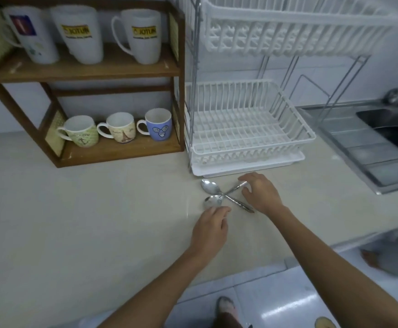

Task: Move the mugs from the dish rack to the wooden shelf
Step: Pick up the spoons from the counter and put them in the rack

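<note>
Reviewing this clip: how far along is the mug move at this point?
It looks finished. The dish rack holds no mugs in either tier, and six mugs stand on the wooden shelf, three per level. Both hands are now at two crossed spoons on the counter, right hand touching a handle. Nothing visible remains.

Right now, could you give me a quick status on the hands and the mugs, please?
Left hand and right hand empty, over crossed spoons on the counter. Six mugs on wooden shelf. Dish rack shows none. Nothing blocking.
</note>
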The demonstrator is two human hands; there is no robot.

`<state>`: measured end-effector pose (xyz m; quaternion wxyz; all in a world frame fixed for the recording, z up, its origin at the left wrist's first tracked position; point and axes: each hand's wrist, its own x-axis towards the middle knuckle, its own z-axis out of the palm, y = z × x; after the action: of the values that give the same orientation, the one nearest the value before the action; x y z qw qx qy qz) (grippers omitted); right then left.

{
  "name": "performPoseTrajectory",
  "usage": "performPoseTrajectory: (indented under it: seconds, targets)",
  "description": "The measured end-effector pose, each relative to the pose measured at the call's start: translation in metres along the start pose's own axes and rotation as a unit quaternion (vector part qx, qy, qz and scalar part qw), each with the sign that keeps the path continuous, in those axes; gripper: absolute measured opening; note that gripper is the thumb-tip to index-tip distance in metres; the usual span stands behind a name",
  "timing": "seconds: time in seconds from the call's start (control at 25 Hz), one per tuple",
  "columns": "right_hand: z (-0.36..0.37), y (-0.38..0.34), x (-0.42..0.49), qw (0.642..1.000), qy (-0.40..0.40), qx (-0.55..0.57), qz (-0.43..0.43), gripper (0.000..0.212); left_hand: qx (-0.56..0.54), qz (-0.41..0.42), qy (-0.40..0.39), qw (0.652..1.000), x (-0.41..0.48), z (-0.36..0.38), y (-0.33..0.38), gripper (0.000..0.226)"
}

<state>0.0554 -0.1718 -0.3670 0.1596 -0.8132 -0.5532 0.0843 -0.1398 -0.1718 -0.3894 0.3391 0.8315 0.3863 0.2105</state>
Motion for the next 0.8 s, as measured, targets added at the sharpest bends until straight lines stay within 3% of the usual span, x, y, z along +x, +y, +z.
performPoseTrajectory:
  seconds: [0.2,0.4,0.52,0.68,0.8]
  targets:
    - [-0.002,0.023,0.033,0.992,-0.086,-0.007,-0.094,0.036,0.132,-0.018,0.015,0.991,0.032,0.039,0.024,0.042]
    - [0.010,0.031,0.055,0.962,-0.173,0.003,-0.212,0.032,0.247,-0.078,0.066,0.964,0.037,0.061,0.032,0.031]
    - [0.014,0.031,0.062,0.947,-0.179,0.021,-0.267,0.026,0.283,-0.084,0.115,0.948,0.029,0.064,0.033,0.020]
    - [0.016,0.029,0.067,0.930,-0.183,0.013,-0.319,0.021,0.306,-0.122,0.133,0.935,0.021,0.062,0.035,0.026]
    - [0.019,0.026,0.070,0.926,-0.209,0.004,-0.315,0.019,0.276,-0.158,0.158,0.935,0.019,0.059,0.035,0.008]
